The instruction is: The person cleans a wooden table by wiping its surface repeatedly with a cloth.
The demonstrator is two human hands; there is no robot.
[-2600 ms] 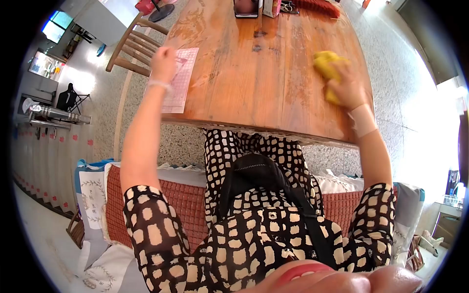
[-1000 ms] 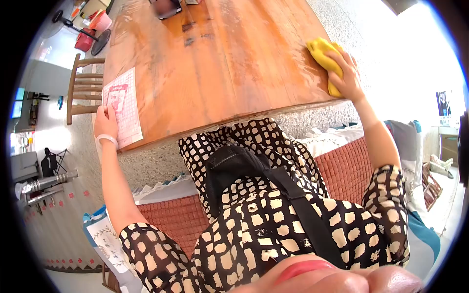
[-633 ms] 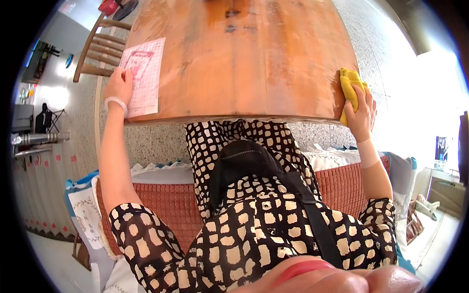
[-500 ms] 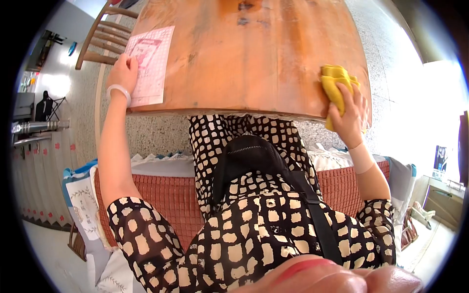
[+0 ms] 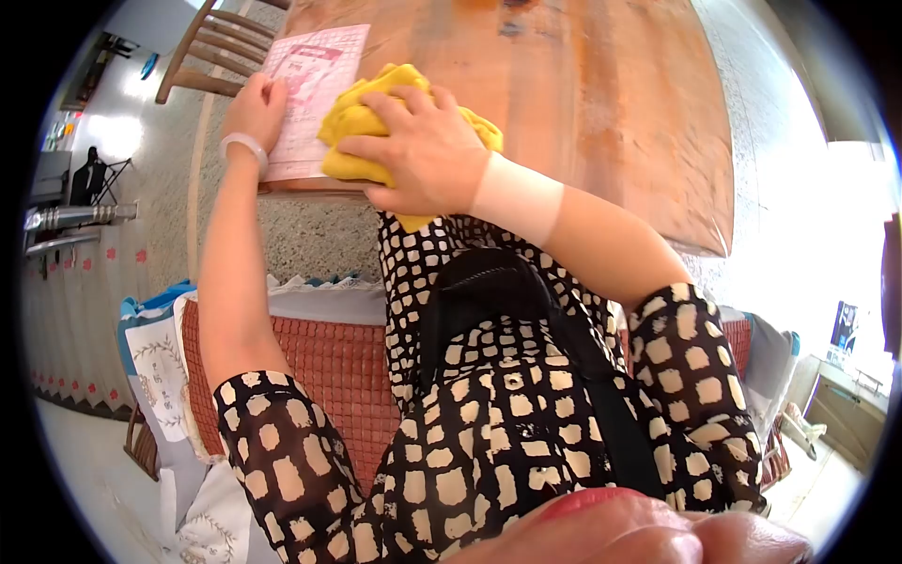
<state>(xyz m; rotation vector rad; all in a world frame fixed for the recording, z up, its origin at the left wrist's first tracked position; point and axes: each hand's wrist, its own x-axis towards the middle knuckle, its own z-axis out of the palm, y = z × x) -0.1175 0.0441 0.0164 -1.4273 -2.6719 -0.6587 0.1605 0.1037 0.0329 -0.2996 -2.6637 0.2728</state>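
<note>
Bunched under my right hand (image 5: 423, 150) is a yellow cloth (image 5: 352, 120), pressed on the near left part of the wooden table (image 5: 601, 113). Its left side meets the edge of a printed pink-and-white sheet (image 5: 310, 103) lying at the table's left side. My left hand (image 5: 256, 115), with a pale bracelet at the wrist, has its fingers curled at the sheet's left edge; the fingertips are partly hidden. A wide pale band (image 5: 519, 199) wraps my right wrist.
A wooden chair (image 5: 211, 52) stands beyond the table's left corner. Behind my legs is a seat with a red-brown woven mat (image 5: 319, 362) and pale covers. Dark stains mark the table's far end. A low stand (image 5: 850, 385) is at the far right.
My right hand has swept the yellow cloth from the table's right edge across to the left, beside the sheet. My left hand stays at the sheet; the whole view has shifted slightly.
</note>
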